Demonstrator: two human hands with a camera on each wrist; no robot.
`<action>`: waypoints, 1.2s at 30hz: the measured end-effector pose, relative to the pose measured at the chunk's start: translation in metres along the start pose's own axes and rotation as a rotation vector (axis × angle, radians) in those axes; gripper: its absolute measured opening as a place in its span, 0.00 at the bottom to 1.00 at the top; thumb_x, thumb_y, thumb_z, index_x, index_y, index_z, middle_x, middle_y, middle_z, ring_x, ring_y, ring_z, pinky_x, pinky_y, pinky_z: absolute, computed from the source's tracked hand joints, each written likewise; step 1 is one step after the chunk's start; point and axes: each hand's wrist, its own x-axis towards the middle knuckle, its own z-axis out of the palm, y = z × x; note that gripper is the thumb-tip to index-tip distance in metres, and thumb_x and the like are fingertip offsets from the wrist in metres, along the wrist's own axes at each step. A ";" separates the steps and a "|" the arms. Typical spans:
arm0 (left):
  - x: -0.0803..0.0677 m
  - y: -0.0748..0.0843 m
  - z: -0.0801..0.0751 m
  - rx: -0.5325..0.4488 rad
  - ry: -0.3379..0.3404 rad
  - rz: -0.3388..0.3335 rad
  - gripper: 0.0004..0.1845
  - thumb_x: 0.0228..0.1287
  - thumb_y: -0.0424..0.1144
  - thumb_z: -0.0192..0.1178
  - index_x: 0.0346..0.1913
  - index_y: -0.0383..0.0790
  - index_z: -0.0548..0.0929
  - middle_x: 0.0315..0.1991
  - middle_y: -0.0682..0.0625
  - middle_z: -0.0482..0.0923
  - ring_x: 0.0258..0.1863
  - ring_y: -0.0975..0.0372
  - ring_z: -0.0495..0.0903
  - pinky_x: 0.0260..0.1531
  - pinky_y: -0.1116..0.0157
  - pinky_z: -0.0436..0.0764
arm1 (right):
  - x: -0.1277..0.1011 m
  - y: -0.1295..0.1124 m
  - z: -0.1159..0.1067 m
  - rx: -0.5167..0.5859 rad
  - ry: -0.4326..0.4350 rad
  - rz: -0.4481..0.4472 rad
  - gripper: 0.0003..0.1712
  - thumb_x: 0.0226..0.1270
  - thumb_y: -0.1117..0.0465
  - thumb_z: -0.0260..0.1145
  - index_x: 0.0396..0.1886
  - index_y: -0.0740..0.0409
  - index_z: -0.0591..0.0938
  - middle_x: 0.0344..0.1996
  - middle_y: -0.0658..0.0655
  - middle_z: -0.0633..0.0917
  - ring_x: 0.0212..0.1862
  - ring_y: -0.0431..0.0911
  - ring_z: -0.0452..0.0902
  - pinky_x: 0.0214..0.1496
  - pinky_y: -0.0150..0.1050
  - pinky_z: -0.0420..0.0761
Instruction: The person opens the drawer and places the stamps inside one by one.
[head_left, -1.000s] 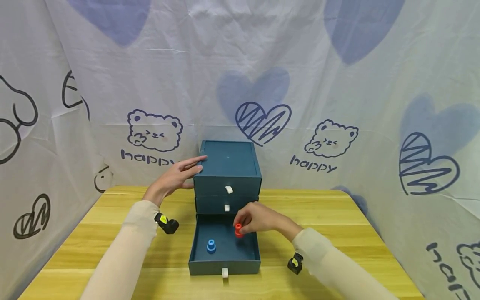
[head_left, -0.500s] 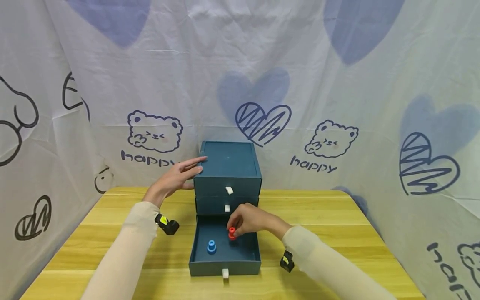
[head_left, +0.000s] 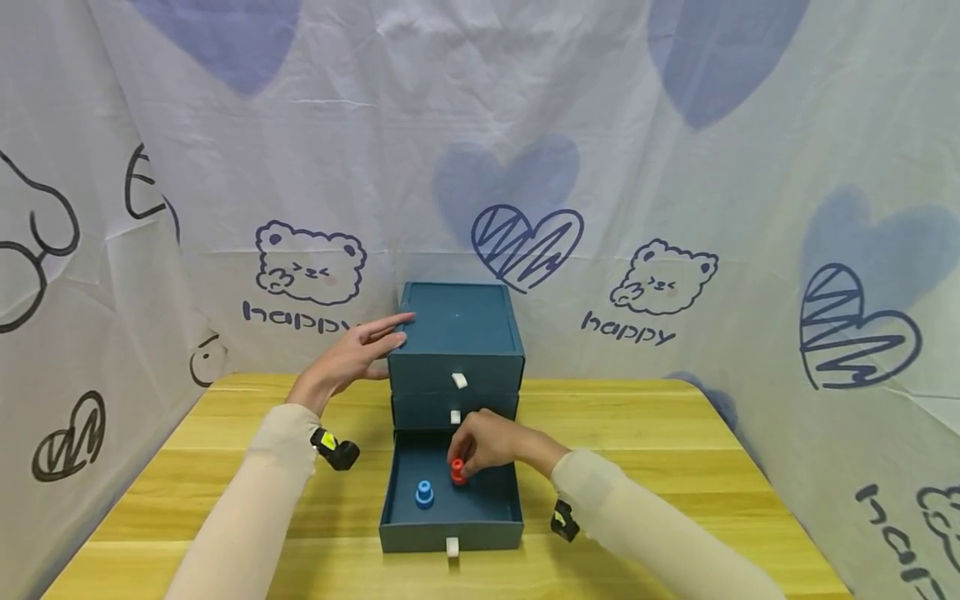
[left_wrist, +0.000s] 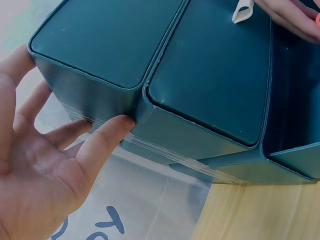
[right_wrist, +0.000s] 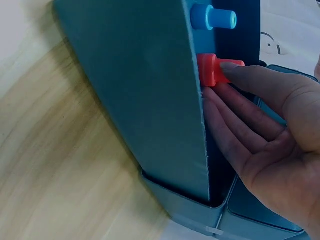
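A dark teal drawer cabinet (head_left: 456,321) stands on the table, its bottom drawer (head_left: 450,537) pulled out toward me. My right hand (head_left: 487,439) reaches into that drawer and pinches a red stepped peg (head_left: 457,472) between thumb and fingers; the right wrist view shows the thumb on the red peg's narrow end (right_wrist: 232,65). Left of it in the drawer, a blue peg (head_left: 424,494) of the same shape stands upright. My left hand (head_left: 348,358) rests against the cabinet's left side, fingers spread, with fingertips over the top edge; the left wrist view shows the thumb touching the side (left_wrist: 120,125).
Two upper drawers with white pull tabs (head_left: 459,380) are pushed in. The wooden table (head_left: 637,467) extends on both sides of the cabinet. Behind hangs a white printed cloth (head_left: 450,125). Clear tape (left_wrist: 165,152) runs along the cabinet's side.
My right hand has moved left inside the drawer, bringing the red peg closer to the blue one. The left hand has stayed on the cabinet.
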 end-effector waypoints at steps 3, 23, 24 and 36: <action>0.000 0.000 0.000 0.002 0.002 0.003 0.32 0.79 0.54 0.55 0.81 0.55 0.62 0.85 0.44 0.48 0.84 0.42 0.47 0.70 0.34 0.69 | 0.001 0.001 0.002 -0.030 0.001 -0.003 0.10 0.59 0.67 0.78 0.42 0.59 0.91 0.36 0.54 0.93 0.34 0.32 0.84 0.40 0.24 0.83; 0.001 0.000 0.000 0.005 0.007 -0.001 0.33 0.79 0.54 0.55 0.81 0.55 0.62 0.85 0.44 0.48 0.84 0.42 0.48 0.70 0.35 0.69 | -0.015 0.002 -0.008 0.039 0.045 0.033 0.11 0.60 0.67 0.78 0.43 0.57 0.91 0.41 0.54 0.92 0.41 0.38 0.87 0.45 0.26 0.85; 0.001 0.000 0.000 0.005 0.007 -0.001 0.33 0.79 0.55 0.55 0.81 0.55 0.62 0.85 0.44 0.48 0.84 0.42 0.48 0.70 0.35 0.69 | -0.017 0.001 -0.009 0.047 0.050 0.034 0.11 0.61 0.67 0.77 0.44 0.57 0.91 0.42 0.54 0.92 0.41 0.38 0.87 0.45 0.25 0.85; 0.001 0.001 0.001 0.009 0.009 -0.007 0.33 0.79 0.55 0.55 0.81 0.55 0.62 0.85 0.44 0.48 0.84 0.42 0.48 0.70 0.33 0.68 | -0.044 -0.018 -0.017 0.050 0.086 0.002 0.12 0.66 0.63 0.74 0.48 0.57 0.90 0.35 0.50 0.91 0.34 0.33 0.81 0.41 0.25 0.84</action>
